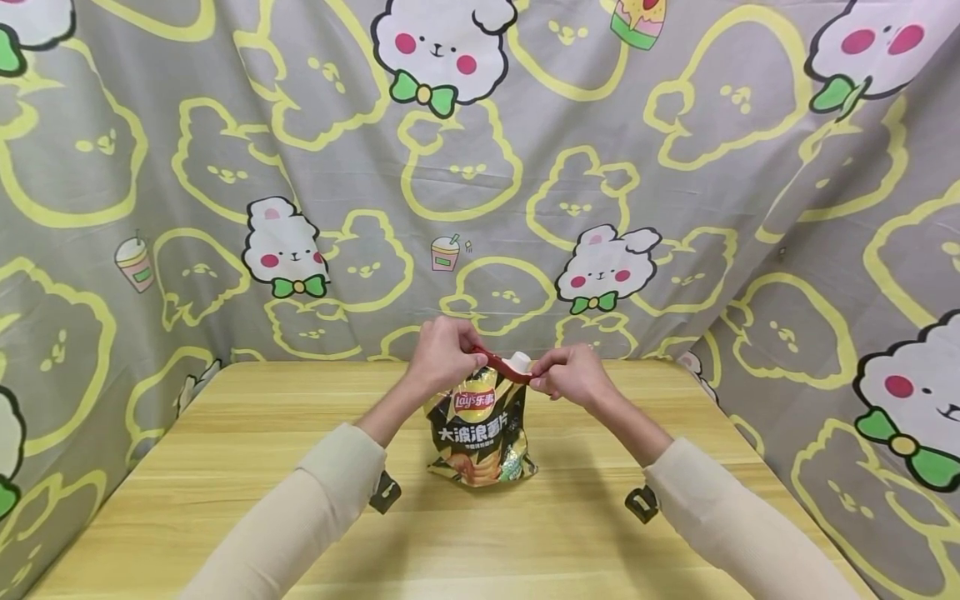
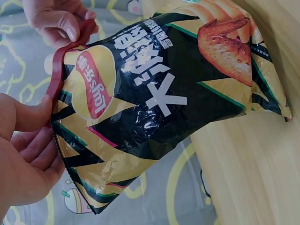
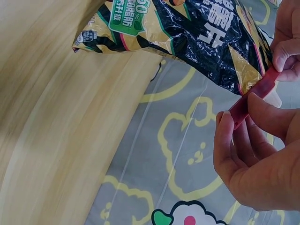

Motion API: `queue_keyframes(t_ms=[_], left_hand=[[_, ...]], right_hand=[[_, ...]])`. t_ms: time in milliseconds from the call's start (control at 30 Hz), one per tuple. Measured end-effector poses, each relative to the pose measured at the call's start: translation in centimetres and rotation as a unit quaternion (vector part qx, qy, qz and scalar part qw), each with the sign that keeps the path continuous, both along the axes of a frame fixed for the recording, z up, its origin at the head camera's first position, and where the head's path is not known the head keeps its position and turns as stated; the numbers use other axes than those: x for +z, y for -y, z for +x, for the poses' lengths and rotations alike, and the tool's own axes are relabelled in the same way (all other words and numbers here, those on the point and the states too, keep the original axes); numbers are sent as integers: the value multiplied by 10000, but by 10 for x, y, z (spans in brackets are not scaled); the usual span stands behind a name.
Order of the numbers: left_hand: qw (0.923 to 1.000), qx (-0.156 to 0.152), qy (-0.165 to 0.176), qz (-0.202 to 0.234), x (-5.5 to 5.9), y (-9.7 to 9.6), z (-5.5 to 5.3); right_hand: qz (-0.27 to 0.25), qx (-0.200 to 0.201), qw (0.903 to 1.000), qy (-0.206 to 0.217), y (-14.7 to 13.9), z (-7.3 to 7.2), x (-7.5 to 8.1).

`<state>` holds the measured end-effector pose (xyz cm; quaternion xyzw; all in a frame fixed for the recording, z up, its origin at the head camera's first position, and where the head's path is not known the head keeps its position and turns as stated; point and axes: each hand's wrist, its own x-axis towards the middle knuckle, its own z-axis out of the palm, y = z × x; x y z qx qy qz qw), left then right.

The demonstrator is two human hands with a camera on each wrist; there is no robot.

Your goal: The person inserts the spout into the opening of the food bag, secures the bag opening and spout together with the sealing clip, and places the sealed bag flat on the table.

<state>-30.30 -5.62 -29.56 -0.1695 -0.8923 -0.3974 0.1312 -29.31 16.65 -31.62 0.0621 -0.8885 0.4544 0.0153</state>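
Observation:
A black and gold Lay's chip bag (image 1: 480,446) stands upright on the table, its printed front toward me. Along its top edge runs a red bag clip (image 1: 512,367) with a white spout (image 1: 519,359) sticking up from it. My left hand (image 1: 444,354) pinches the clip's left part between thumb and fingers, right at the bag's top corner. At the other end, my right hand (image 1: 573,372) pinches the clip, which reaches past the bag's edge in the right wrist view. The clip slopes down to the right in the head view. In the left wrist view the bag (image 2: 164,84) looks puffed.
A light wooden table (image 1: 300,417) holds the bag. Behind it and at both sides hangs a grey curtain (image 1: 465,208) with cartoon prints. Black wrist straps (image 1: 641,504) show below both sleeves.

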Motion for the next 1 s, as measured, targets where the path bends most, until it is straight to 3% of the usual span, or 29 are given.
queue_keyframes(t_ms=[233,600,1000], left_hand=[[9999,37,-87,80,-1,-1,1],[9977,430,-474,-209,-5,-4,-1],[9998,-6,-213,4,-3,1,1]], right_hand=[[-26,-47,10000,68,1,0,1],[-53,-88,9999,25,4,-1,-1],[-62,448,9987,224,-4,-5,0]])
